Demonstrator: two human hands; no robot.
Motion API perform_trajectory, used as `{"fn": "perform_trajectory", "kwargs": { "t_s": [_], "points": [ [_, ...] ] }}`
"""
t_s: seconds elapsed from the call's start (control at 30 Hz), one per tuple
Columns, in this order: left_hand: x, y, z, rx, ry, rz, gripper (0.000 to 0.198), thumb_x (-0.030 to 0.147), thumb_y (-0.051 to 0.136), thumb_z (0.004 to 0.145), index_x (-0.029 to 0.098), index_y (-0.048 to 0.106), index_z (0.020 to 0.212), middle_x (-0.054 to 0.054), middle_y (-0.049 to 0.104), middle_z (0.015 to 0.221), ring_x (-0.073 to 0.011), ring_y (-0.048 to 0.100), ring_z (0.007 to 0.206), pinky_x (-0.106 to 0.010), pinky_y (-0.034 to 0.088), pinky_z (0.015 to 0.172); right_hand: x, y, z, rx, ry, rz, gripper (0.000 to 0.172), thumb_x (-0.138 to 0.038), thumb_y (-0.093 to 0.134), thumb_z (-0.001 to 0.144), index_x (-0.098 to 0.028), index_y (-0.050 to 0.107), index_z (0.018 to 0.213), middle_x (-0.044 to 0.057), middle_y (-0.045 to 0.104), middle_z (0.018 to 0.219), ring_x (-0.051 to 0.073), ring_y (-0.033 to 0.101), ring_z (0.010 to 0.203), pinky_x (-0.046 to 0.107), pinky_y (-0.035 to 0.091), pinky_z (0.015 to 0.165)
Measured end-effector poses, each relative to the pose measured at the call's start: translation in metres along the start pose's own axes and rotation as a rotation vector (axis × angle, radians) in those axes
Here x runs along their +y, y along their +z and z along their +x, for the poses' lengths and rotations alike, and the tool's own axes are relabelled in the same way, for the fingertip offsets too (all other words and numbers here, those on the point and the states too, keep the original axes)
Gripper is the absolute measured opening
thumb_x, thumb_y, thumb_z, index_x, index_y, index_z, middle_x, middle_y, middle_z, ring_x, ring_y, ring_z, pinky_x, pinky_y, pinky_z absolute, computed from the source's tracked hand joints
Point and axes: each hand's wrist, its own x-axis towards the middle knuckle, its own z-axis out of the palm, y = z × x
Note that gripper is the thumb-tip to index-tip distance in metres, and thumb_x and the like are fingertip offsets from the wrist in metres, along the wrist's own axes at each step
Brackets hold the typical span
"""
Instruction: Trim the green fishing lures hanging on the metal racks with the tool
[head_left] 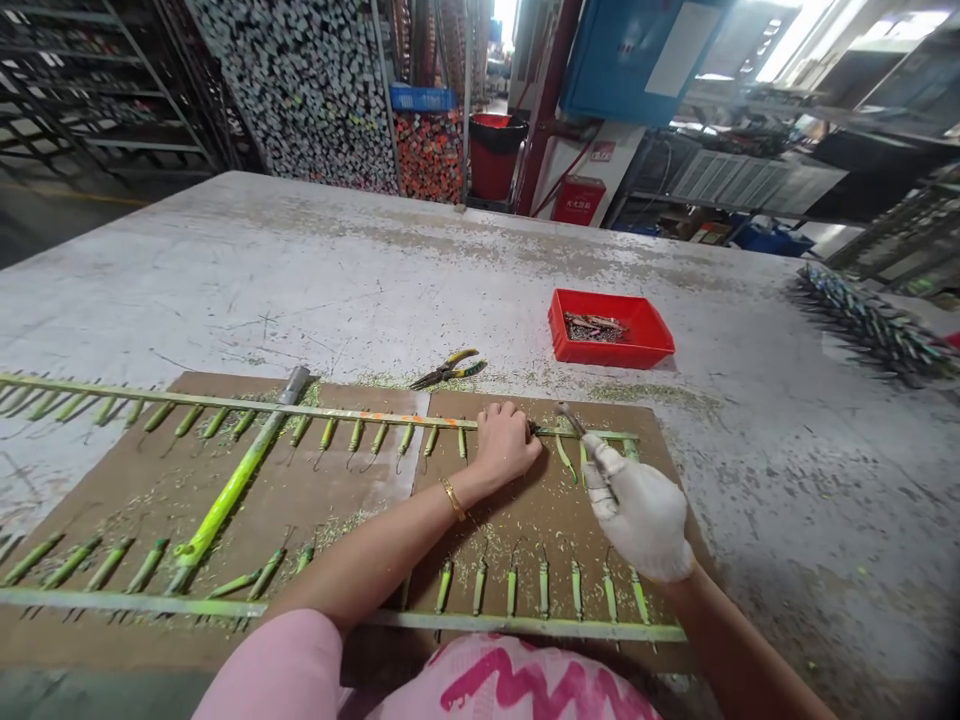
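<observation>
My bare left hand [504,443], a gold bangle at its wrist, is closed over the far green-painted rod [225,404], pinching something small and dark at its right side. My right hand [636,510] wears a white glove and is closed on a thin metal tool [570,419] whose tip reaches the same spot on the rod. Several yellow-green lure-like pieces [357,436] hang from this rod by wire hooks. A nearer rod [525,627] carries more of them, close to my body.
Brown cardboard sheets [345,500] lie under the rods, strewn with green flakes. A green-coated bar [232,485] lies diagonally across them. Yellow-handled pliers [448,369] and a red tray [609,328] of metal parts sit beyond. Bundled pieces [874,322] lie at the right.
</observation>
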Motion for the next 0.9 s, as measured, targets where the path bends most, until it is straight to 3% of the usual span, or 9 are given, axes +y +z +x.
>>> {"fn": "perform_trajectory", "kwargs": {
  "t_s": [0.07,0.2,0.37,0.5,0.67,0.8,0.9],
  "points": [
    [0.0002,-0.0004,-0.0001,0.011,-0.002,-0.002,0.016,0.033,0.059,0.086,0.019,0.065,0.081,-0.010,0.064,0.104,-0.0280,0.052,0.103,-0.042,0.040,0.085,-0.0006,-0.0001,-0.0007,0.002,-0.039,0.017,0.037,-0.033,0.053,0.099,-0.021,0.069,0.130,0.002,0.071,0.072,0.016,0.059,0.063,0.032,0.033,0.066],
    [0.0005,-0.0010,-0.0005,0.015,0.000,-0.003,0.017,0.035,0.060,0.087,0.019,0.064,0.081,-0.010,0.065,0.102,-0.0280,0.053,0.103,-0.042,0.040,0.085,-0.0015,0.0018,-0.0003,-0.135,-0.111,-0.016,0.039,-0.026,0.054,0.096,-0.026,0.068,0.132,-0.002,0.065,0.061,0.015,0.055,0.056,0.034,0.027,0.060],
    [0.0005,-0.0006,-0.0009,0.023,0.002,-0.007,0.015,0.033,0.060,0.087,0.019,0.064,0.080,-0.009,0.065,0.101,-0.0273,0.053,0.103,-0.042,0.040,0.085,-0.0005,-0.0010,0.0009,-0.013,-0.033,0.015,0.037,-0.031,0.053,0.097,-0.023,0.069,0.130,0.002,0.069,0.068,0.016,0.057,0.061,0.032,0.030,0.064],
    [0.0003,0.0006,-0.0006,0.020,-0.007,-0.006,0.018,0.036,0.059,0.088,0.020,0.065,0.082,-0.010,0.065,0.103,-0.0280,0.053,0.104,-0.043,0.040,0.086,0.0004,0.0042,-0.0009,-0.133,-0.138,0.014,0.043,-0.022,0.055,0.092,-0.026,0.067,0.133,-0.002,0.065,0.062,0.015,0.053,0.056,0.034,0.027,0.061],
    [0.0000,0.0017,-0.0003,0.028,-0.002,-0.013,0.018,0.035,0.059,0.087,0.020,0.063,0.077,-0.009,0.065,0.102,-0.0274,0.053,0.103,-0.043,0.040,0.085,0.0004,0.0020,-0.0001,-0.022,-0.059,0.037,0.038,-0.028,0.054,0.096,-0.024,0.069,0.131,0.001,0.069,0.069,0.016,0.057,0.062,0.032,0.031,0.065],
    [0.0000,0.0009,-0.0003,0.019,-0.015,-0.018,0.019,0.035,0.059,0.089,0.020,0.064,0.079,-0.009,0.065,0.103,-0.0274,0.052,0.104,-0.042,0.039,0.086,0.0010,0.0012,0.0023,-0.115,-0.145,0.012,0.042,-0.023,0.054,0.093,-0.026,0.069,0.131,0.000,0.065,0.062,0.016,0.054,0.056,0.034,0.028,0.061],
    [0.0000,0.0002,-0.0005,-0.005,-0.014,-0.019,0.019,0.035,0.059,0.089,0.020,0.065,0.080,-0.009,0.065,0.104,-0.0276,0.052,0.105,-0.042,0.039,0.086,0.0032,0.0010,0.0030,-0.100,-0.078,-0.012,0.039,-0.025,0.054,0.094,-0.026,0.070,0.130,-0.001,0.065,0.063,0.016,0.054,0.056,0.034,0.028,0.061]
  ]
}}
